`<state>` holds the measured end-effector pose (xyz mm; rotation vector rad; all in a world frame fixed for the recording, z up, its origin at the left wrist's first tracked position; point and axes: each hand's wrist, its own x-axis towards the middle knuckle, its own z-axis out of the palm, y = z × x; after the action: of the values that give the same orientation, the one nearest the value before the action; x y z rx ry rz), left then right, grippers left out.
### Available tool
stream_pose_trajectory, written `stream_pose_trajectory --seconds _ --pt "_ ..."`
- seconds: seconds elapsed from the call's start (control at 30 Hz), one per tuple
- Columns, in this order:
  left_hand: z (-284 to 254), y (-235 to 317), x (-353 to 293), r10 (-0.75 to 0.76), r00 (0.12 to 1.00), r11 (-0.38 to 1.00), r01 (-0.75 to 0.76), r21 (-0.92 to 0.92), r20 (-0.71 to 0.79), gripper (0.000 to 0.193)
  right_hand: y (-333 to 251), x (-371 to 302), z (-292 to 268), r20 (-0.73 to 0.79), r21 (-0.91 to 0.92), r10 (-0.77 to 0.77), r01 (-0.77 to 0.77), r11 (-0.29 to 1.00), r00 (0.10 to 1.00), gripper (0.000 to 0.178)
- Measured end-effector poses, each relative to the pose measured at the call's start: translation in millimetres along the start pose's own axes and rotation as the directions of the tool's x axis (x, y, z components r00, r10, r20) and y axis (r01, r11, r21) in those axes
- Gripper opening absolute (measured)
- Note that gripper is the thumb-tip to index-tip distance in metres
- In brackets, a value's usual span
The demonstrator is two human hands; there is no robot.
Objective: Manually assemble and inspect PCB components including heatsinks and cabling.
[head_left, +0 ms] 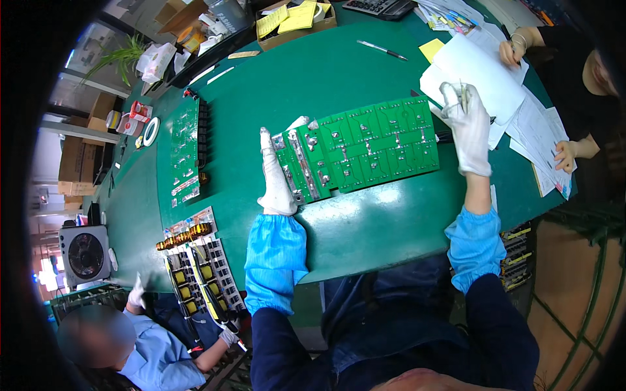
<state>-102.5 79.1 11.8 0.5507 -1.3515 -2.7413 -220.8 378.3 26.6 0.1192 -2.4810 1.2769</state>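
A large green circuit board [385, 143] lies solder side up in front of me, with shiny solder joints and bare metal strips at its left part. My left hand [277, 176], in a white glove and blue sleeve cover, grips the board's left end, fingers along that edge. My right hand [466, 124], gloved too, is raised just beyond the board's right end. Its fingers are curled together around something slim and small that I cannot make out.
Another green board [187, 153] stands to the left. A co-worker at lower left handles a board with yellow and black parts [205, 277]. Papers [479, 78] lie at the right by another person's hands. A pen [383, 50] lies at the back, near a cardboard box [297, 26].
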Motion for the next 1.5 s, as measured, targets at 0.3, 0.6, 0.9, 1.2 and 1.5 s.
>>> stream_pose_trajectory --seconds 0.3,0.6,0.9,1.2,1.5 --pt "9.0 4.4 -7.2 -0.031 0.998 0.999 0.029 -0.037 -0.048 0.079 -51.3 -43.9 -11.2 0.31 0.041 -0.574 0.593 0.804 0.758 0.018" --pt "1.8 0.5 -0.7 0.007 0.998 0.998 -0.003 0.055 -0.069 0.082 -51.1 -57.1 -4.3 0.442 -0.115 -0.706 0.816 0.567 0.553 0.02" --pt "2.2 -1.9 0.6 0.017 0.997 0.999 -0.014 0.038 -0.082 0.081 -46.4 -56.8 -1.3 0.425 -0.094 -0.715 0.813 0.575 0.555 0.02" --pt "4.4 -1.7 -0.5 0.019 0.998 1.0 -0.019 0.006 -0.058 0.081 -42.4 -54.0 2.8 0.42 -0.016 -0.727 0.806 0.592 0.543 0.009" --pt "4.3 -0.6 -0.3 0.004 0.997 1.0 -0.001 0.031 -0.075 0.08 -44.0 -50.4 -8.0 0.396 -0.016 -0.7 0.767 0.642 0.594 0.004"
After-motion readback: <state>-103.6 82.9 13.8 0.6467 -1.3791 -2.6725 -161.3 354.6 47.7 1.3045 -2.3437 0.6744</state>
